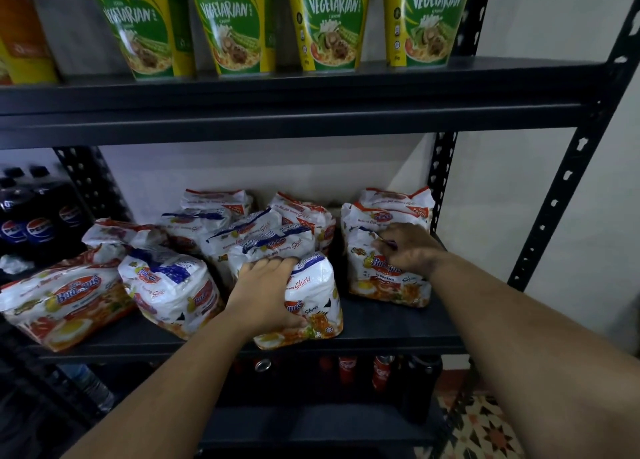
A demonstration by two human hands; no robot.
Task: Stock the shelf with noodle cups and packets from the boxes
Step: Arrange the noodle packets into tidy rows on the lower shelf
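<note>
I see both hands on the middle shelf (398, 327), each on its own noodle packet. My left hand (268, 292) is wrapped round the front centre packet (311, 306) at lower centre of the frame: fingers curl over its top seam, thumb presses its printed face. That packet stands upright, long axis vertical, its lower edge right at the shelf lip. The right hand (407, 249) sits right of centre, fingertips bunched and pinching the top seam of the right front packet (384, 278), which also stands upright, with more packets behind it.

The relation that matters, I judge, is this: the centre packet lies directly under and ahead of the left hand, nearer to it than to the right, and the free room is behind it, toward the back wall. A short push away from me along the shelf depth should seat it; keeping its tall axis upright matters, since the two packets at far left have slumped over.

Counting: roughly eleven packets on this shelf, though the overlapping back ones make the tally uncertain. Four green vegetarian cups (239, 26) stand on the upper shelf, across the top of the frame.
</note>
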